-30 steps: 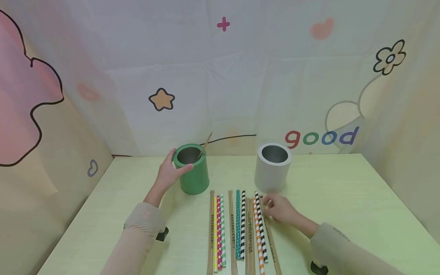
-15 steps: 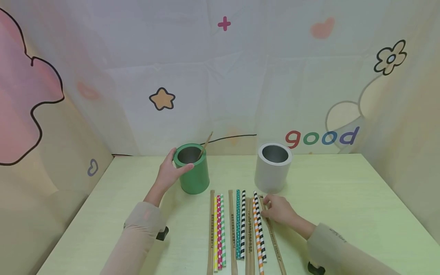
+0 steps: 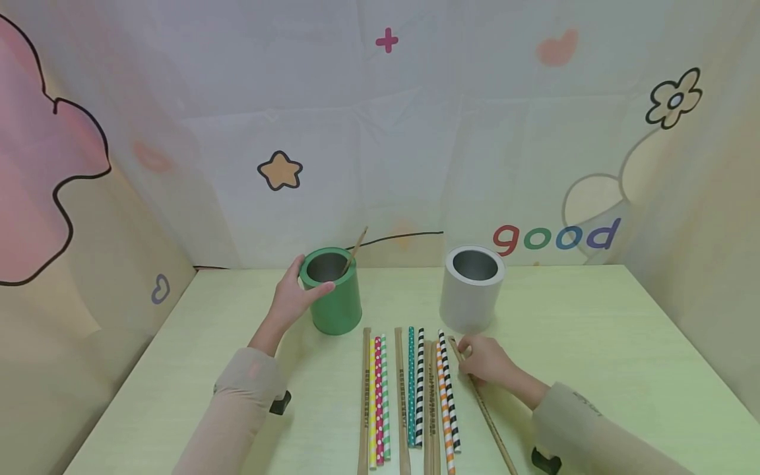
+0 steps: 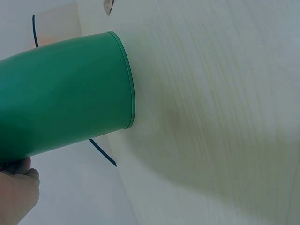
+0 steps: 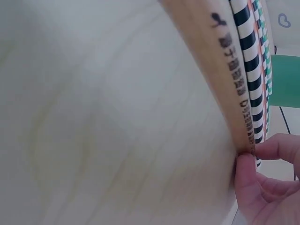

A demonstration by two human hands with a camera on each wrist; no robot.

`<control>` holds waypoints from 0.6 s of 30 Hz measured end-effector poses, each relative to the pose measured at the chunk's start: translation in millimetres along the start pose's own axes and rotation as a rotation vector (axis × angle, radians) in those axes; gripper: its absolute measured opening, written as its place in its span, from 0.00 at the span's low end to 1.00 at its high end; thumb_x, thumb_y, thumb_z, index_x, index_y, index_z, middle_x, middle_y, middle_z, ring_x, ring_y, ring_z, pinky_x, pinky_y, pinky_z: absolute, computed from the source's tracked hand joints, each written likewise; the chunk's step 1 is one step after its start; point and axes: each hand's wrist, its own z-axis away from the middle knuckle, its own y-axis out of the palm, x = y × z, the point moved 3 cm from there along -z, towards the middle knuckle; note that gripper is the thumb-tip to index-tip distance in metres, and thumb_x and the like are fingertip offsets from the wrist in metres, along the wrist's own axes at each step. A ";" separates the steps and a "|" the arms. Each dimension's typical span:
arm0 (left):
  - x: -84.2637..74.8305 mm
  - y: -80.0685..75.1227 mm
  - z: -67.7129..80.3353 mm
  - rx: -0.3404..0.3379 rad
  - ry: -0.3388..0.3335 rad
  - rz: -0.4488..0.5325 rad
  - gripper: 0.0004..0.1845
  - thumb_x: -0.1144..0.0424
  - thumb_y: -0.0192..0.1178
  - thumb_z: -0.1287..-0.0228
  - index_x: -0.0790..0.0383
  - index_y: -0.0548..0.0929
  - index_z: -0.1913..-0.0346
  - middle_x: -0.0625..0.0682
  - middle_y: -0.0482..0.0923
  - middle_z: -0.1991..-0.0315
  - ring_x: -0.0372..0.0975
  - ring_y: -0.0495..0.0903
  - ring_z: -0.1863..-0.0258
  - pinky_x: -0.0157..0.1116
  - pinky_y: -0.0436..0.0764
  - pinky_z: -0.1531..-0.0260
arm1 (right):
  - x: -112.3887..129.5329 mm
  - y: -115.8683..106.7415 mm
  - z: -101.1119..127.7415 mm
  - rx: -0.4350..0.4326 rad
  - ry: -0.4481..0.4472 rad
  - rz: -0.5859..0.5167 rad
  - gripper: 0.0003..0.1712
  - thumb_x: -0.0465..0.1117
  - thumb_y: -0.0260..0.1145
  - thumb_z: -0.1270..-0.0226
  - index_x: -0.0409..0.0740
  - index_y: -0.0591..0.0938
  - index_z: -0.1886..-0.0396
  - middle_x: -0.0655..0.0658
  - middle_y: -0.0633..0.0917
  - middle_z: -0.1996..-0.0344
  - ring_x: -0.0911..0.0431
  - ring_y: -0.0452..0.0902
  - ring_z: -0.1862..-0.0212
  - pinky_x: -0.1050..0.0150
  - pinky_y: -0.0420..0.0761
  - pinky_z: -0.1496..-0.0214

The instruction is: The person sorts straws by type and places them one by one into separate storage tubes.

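My left hand (image 3: 295, 298) grips the side of a green can (image 3: 331, 291) standing on the pale table (image 3: 594, 343); the can (image 4: 61, 96) fills the left wrist view, with a fingertip (image 4: 16, 192) at its edge. One wooden stick (image 3: 354, 250) leans inside it. My right hand (image 3: 483, 359) pinches the far end of a brown printed stick (image 3: 483, 409), angled away from the row. In the right wrist view the stick (image 5: 220, 65) runs up from my fingers (image 5: 262, 183). A white can (image 3: 472, 288) stands just beyond my right hand.
A row of several patterned paper straws (image 3: 415, 396) and brown sticks (image 3: 364, 402) lies side by side at the table's front middle, a black-and-white striped straw (image 5: 248, 61) closest to the held stick. Printed fabric walls (image 3: 380, 132) enclose the table on three sides.
My right hand has swung the brown stick's near end out to the right, away from the striped straws. The left hand has stayed on the green can.
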 end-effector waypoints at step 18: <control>1.5 0.1 -1.4 0.000 -0.001 -0.013 0.54 0.38 0.61 0.56 0.56 0.44 0.31 0.53 0.46 0.31 0.48 0.46 0.32 0.52 0.54 0.37 | 31.7 -44.5 -3.3 0.177 -0.094 -0.365 0.25 0.29 0.56 0.50 0.30 0.66 0.49 0.45 0.71 0.77 0.57 0.70 0.77 0.61 0.80 0.74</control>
